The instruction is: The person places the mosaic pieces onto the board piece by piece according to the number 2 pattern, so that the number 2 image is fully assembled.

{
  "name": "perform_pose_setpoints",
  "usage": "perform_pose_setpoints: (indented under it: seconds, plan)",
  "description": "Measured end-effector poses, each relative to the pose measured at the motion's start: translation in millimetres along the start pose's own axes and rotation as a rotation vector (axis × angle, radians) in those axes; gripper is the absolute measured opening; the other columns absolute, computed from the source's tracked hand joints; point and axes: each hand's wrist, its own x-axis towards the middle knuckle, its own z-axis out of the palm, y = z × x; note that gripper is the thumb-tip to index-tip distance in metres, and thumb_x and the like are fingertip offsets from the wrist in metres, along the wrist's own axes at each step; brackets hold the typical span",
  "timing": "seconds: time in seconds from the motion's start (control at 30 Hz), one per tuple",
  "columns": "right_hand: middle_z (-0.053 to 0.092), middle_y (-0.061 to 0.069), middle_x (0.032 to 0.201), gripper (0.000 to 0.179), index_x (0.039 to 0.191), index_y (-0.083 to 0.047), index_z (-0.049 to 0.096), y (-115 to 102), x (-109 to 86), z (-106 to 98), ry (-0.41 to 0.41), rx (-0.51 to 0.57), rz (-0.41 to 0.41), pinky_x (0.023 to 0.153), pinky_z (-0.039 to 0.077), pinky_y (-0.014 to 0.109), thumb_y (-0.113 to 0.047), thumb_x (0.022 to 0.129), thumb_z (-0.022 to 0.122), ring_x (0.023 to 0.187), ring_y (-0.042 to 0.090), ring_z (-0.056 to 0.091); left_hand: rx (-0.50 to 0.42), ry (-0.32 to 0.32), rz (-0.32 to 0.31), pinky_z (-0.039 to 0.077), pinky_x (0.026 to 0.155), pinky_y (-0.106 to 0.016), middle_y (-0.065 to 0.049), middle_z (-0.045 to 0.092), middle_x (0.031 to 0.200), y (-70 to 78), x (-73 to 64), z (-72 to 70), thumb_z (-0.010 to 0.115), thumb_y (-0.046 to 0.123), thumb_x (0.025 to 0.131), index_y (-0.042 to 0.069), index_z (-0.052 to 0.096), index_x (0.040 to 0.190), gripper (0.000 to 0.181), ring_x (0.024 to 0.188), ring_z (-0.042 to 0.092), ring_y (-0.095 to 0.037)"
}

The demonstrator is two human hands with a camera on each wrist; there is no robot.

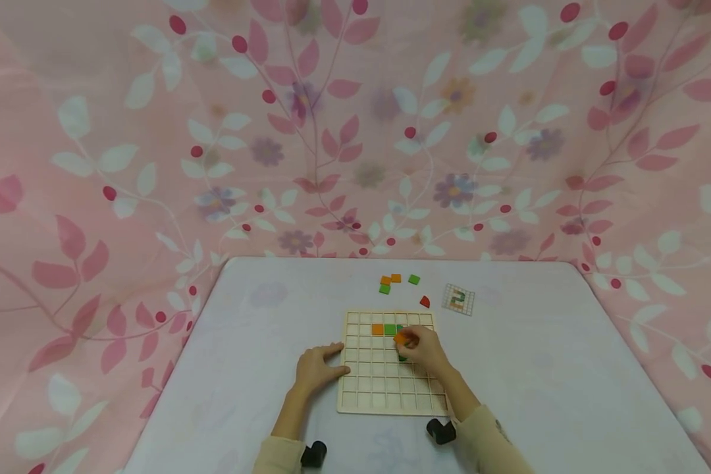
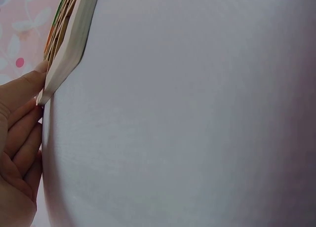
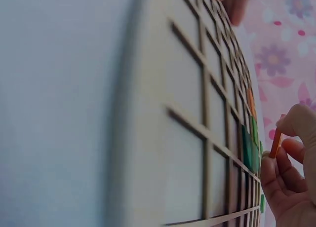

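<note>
A wooden grid board (image 1: 370, 385) lies on the table, with an orange square tile (image 1: 377, 329) and a green square tile (image 1: 390, 329) side by side in its upper cells. Dark green pieces (image 3: 249, 147) sit close by in the grid, partly hidden by my right hand in the head view. Between thumb and fingertips, my right hand (image 1: 424, 350) pinches another orange tile (image 3: 277, 139), held over the board. My left hand (image 1: 316, 370) touches the board's left edge with its thumb and fingers, the thumb at the rim in the left wrist view.
Behind the board lie loose orange tiles (image 1: 395, 278), green tiles (image 1: 414, 280) and a red rounded piece (image 1: 424, 301). A small card (image 1: 459, 299) with a gridded figure 2 is at the back right. Floral cloth (image 1: 355, 131) hangs behind the white table (image 1: 569, 368).
</note>
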Motion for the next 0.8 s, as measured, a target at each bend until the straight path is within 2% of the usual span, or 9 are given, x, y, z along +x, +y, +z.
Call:
perform_pose_setpoints:
  seconds: [0.1, 0.23, 0.4, 0.67, 0.8]
  plan:
    - [0.065, 0.01, 0.085, 0.022, 0.091, 0.006, 0.068, -0.6, -8.2, 4.0, -0.024, -0.066, -0.033, 0.062, 0.052, 0.022, 0.0, 0.071, 0.073, 0.07, 0.015, 0.059, -0.009, 0.0, 0.0, 0.05, 0.085, -0.048, -0.013, 0.067, 0.112, -0.7, -0.1, -0.4, 0.083, 0.034, 0.067, 0.008, 0.069, 0.114, 0.056, 0.105, 0.063, -0.034]
    - [0.063, 0.005, 0.087, 0.023, 0.092, 0.003, 0.069, -3.2, -14.4, 6.0, -0.051, -0.128, -0.012, 0.061, 0.049, 0.02, -0.002, 0.07, 0.073, 0.071, 0.01, 0.054, -0.011, 0.001, 0.003, 0.05, 0.085, -0.048, -0.013, 0.067, 0.112, -0.4, 0.1, -0.4, 0.083, 0.034, 0.066, 0.008, 0.069, 0.114, 0.056, 0.104, 0.063, -0.034]
    - [0.063, 0.007, 0.089, 0.024, 0.093, 0.003, 0.069, -7.6, -17.9, 6.0, -0.064, -0.159, -0.009, 0.061, 0.048, 0.021, -0.003, 0.069, 0.073, 0.072, 0.011, 0.053, -0.021, -0.001, 0.004, 0.049, 0.085, -0.048, -0.012, 0.067, 0.112, 1.1, -0.1, -0.8, 0.083, 0.034, 0.067, 0.007, 0.069, 0.114, 0.056, 0.105, 0.062, -0.034]
    - [0.064, 0.006, 0.088, 0.022, 0.093, 0.002, 0.069, -5.1, -22.0, 6.6, 0.01, -0.122, 0.042, 0.067, 0.052, 0.023, -0.001, 0.072, 0.074, 0.076, 0.013, 0.058, -0.018, 0.001, 0.016, 0.049, 0.086, -0.047, -0.011, 0.068, 0.112, 0.5, 0.0, -0.6, 0.083, 0.033, 0.067, 0.007, 0.069, 0.114, 0.056, 0.106, 0.063, -0.033]
    - [0.064, 0.007, 0.087, 0.024, 0.095, 0.002, 0.068, -3.4, -21.6, 5.5, 0.056, -0.083, 0.029, 0.066, 0.054, 0.026, 0.001, 0.071, 0.073, 0.075, 0.016, 0.06, -0.009, 0.006, 0.014, 0.049, 0.086, -0.047, -0.011, 0.068, 0.112, 0.9, 1.0, -1.1, 0.083, 0.033, 0.067, 0.007, 0.069, 0.114, 0.056, 0.105, 0.063, -0.033]
